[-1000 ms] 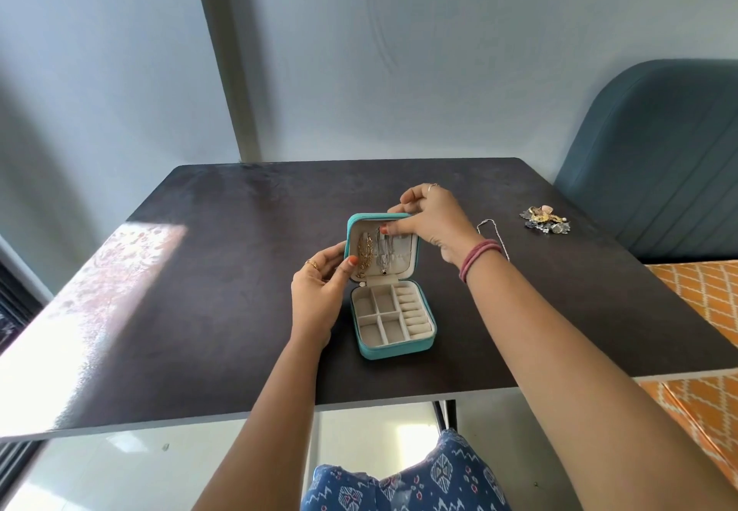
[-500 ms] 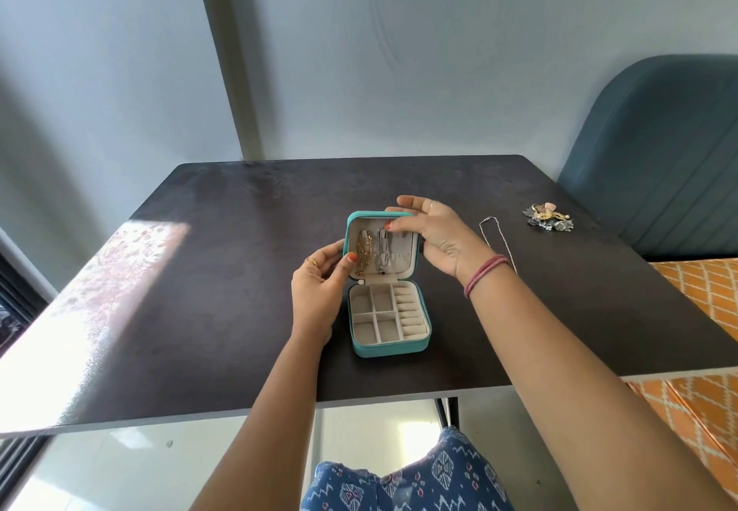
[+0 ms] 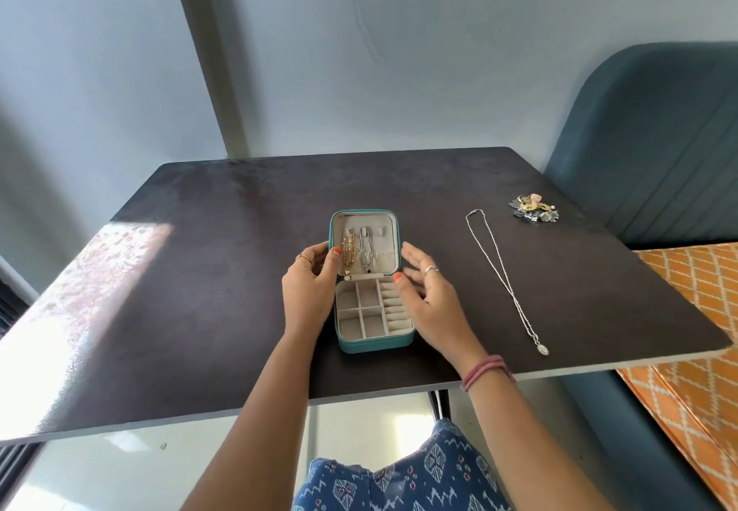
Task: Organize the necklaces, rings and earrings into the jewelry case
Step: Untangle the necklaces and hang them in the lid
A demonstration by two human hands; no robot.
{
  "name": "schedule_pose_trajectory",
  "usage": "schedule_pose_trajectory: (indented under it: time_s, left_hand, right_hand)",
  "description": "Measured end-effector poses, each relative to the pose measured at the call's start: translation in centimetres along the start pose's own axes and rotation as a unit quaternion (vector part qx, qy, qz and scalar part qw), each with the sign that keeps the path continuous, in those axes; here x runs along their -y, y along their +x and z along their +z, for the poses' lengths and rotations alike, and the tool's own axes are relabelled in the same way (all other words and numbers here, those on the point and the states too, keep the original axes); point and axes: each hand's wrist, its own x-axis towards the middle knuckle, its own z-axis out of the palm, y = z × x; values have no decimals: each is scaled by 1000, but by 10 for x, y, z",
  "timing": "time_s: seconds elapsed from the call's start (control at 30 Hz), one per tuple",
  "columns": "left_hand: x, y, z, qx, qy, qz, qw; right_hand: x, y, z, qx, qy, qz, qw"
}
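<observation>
Jewelry pile (image 3: 534, 209) pieces indistinguishable

A dark desk (image 3: 199, 311) is set against a pale blue wall (image 3: 439, 51). A sunlit patch is seen at its left edge. A teal padded chair (image 3: 659, 143) stands at the right, beside orange patterned fabric (image 3: 699, 311). Blue patterned clothing (image 3: 399, 474) is seen below.

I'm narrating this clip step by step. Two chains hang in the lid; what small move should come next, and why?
Probably the right hand, open beside the jewelry case, reaches right for the silver necklace lying loose on the table. The left hand already steadies the lid, where a third hook looks free.
</observation>
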Motion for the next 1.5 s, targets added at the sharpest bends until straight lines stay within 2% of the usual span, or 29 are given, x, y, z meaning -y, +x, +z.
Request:
schedule_pose_trajectory:
  time_s: [0.1,0.33,0.5,0.7,0.93,1.1,1.23,1.4,1.5]
  left_hand:
    - [-2,-1,2,-8,28,2,1000]
    - [-3,-1,2,-23,25,-24,999]
    - [-4,-3,-2,-23,-32,-35,999]
    - [-5,-4,-10,-70,-132,-60,987]
    - [-7,-4,-11,-81,-160,-64,982]
    - [-7,-3,-11,-84,-177,-68,978]
    - [-5,-2,-12,-88,-178,-70,978]
    - [-4,1,-12,-95,-177,-78,976]
    - [-5,2,-12,-102,-185,-80,974]
  right_hand:
    - [0,-3,2,5,-28,-9,1000]
    - [4,-3,-3,-12,-4,20,1000]
    - [3,-4,-4,-7,1,23,1000]
    - [7,-2,-7,-13,46,47,998]
    - [7,12,-19,2,87,104,991]
    - [-3,47,-73,-55,7,99,994]
    - [-27,72,-121,-95,-178,87,976]
    - [-69,81,-146,-17,-310,77,947]
    - [-76,80,-141,-8,-375,61,925]
